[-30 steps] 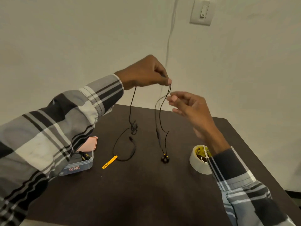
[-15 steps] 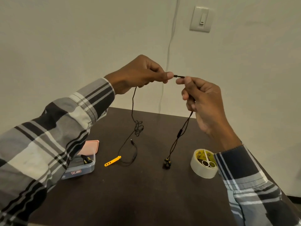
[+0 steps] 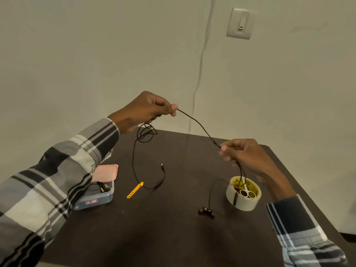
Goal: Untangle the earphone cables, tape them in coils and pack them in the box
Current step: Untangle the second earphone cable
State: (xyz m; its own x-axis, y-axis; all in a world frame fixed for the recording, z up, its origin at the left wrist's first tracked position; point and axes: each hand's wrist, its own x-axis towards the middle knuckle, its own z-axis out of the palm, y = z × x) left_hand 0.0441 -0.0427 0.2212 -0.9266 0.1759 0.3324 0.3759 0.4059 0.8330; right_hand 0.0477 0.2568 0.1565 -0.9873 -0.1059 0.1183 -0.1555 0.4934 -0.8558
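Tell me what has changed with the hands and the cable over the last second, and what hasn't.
The right hand, open a second ago, took hold of the earphone cable beside the left hand, then drew down and to the right. A length of cable now spans between the two pinches, and the tangle hangs just under the left hand. The earbuds, tape roll, yellow tie and box remain on the table.

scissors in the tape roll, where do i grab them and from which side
Take the scissors by the two white finger loops, coming from above. They stand inside the tape roll core with the loops at the near rim, so the roll's wall blocks any side approach.
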